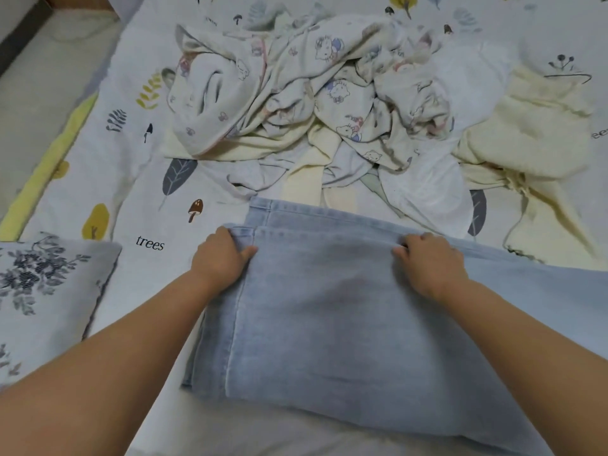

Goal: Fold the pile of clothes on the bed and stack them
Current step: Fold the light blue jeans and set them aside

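Light blue jeans (322,311) lie folded over on the bed in front of me, running from the lower left toward the right edge. My left hand (218,255) grips the far left corner of the top layer, thumb on top. My right hand (427,258) grips the far edge of the same layer further right. Behind the jeans sits a rumpled pile of clothes (309,93): cartoon-print pieces, white garments and pale yellow ones (526,139).
The bed sheet (131,179) is white with tree and mushroom prints. A grey floral pillow (46,291) lies at the left, close to my left forearm. The bed's left edge and floor (33,93) show at the upper left.
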A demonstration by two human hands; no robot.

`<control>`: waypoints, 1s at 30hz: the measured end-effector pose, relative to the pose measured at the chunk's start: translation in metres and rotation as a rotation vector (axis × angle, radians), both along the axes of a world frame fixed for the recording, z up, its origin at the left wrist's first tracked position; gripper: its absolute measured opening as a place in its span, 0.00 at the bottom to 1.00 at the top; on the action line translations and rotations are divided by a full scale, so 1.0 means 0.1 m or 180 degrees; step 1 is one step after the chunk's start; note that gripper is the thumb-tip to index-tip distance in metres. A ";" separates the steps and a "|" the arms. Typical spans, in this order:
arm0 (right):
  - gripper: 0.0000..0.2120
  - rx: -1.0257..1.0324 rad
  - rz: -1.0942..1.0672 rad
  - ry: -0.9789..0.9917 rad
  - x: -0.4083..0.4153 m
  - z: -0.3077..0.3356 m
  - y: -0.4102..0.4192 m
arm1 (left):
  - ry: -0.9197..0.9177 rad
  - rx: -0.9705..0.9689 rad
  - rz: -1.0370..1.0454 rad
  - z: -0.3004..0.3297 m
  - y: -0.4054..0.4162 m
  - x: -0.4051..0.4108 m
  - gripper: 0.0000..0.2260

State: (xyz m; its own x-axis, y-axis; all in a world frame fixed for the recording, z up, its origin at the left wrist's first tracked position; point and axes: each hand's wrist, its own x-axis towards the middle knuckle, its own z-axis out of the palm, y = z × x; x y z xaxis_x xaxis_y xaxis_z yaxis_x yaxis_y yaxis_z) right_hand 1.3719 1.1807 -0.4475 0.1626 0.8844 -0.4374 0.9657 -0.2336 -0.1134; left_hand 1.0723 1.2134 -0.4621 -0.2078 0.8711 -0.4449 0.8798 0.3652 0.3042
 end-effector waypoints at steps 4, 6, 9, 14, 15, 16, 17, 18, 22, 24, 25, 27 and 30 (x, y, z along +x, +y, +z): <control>0.13 0.0269 0.0138 0.0351 0.07 -0.04 0.06 | -0.0087 0.0656 0.0151 0.00 0.10 0.01 0.10; 0.10 0.1023 -0.0120 0.0346 0.10 -0.01 0.11 | -0.0199 0.1366 0.0146 0.07 0.19 0.03 0.08; 0.11 0.1344 -0.0409 0.0132 0.12 0.00 0.18 | -0.0558 0.1968 0.0182 0.14 0.32 0.17 0.07; 0.29 0.0157 -0.0175 0.0067 0.14 -0.14 0.23 | -0.0162 0.0100 0.0472 -0.08 0.24 0.13 0.27; 0.29 0.0175 -0.0138 0.0104 0.15 -0.15 0.25 | -0.0126 -0.0093 0.0412 -0.08 0.19 0.08 0.30; 0.28 0.0169 -0.0123 0.0129 0.17 -0.16 0.27 | -0.0159 -0.0229 0.0366 -0.08 0.13 0.03 0.32; 0.27 0.0094 -0.0120 0.0171 0.18 -0.16 0.29 | -0.0273 -0.0353 0.0368 -0.06 0.06 -0.01 0.34; 0.26 -0.0039 -0.0103 0.0217 0.19 -0.16 0.30 | -0.0498 -0.0470 0.0441 -0.04 -0.01 -0.04 0.32; 0.21 0.0202 -0.0290 0.0212 0.16 -0.14 0.36 | -0.1486 -0.0219 0.0789 0.06 -0.20 -0.19 0.12; 0.21 0.0864 -0.0509 0.0038 0.11 -0.12 0.35 | -0.1121 0.0284 0.0576 0.11 -0.20 -0.26 0.09; 0.22 0.0993 -0.0506 -0.0136 0.08 -0.12 0.34 | -0.0855 0.0503 0.0508 0.13 -0.21 -0.27 0.09; 0.27 0.0915 -0.0385 -0.0452 0.01 -0.15 0.27 | -0.0364 0.0773 0.0493 0.13 -0.27 -0.28 0.10; 0.31 0.0870 -0.0232 -0.0464 -0.07 -0.11 -0.03 | -0.0095 0.0734 0.0664 0.09 -0.46 -0.34 0.14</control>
State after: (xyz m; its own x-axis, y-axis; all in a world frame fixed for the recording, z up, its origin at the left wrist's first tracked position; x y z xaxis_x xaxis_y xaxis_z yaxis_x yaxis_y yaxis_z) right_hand 1.3650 1.1781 -0.4590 0.2734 0.9497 -0.1525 0.9582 -0.2828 -0.0432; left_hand 1.0387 1.1672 -0.4532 -0.3826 0.8897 -0.2492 0.7825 0.4555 0.4246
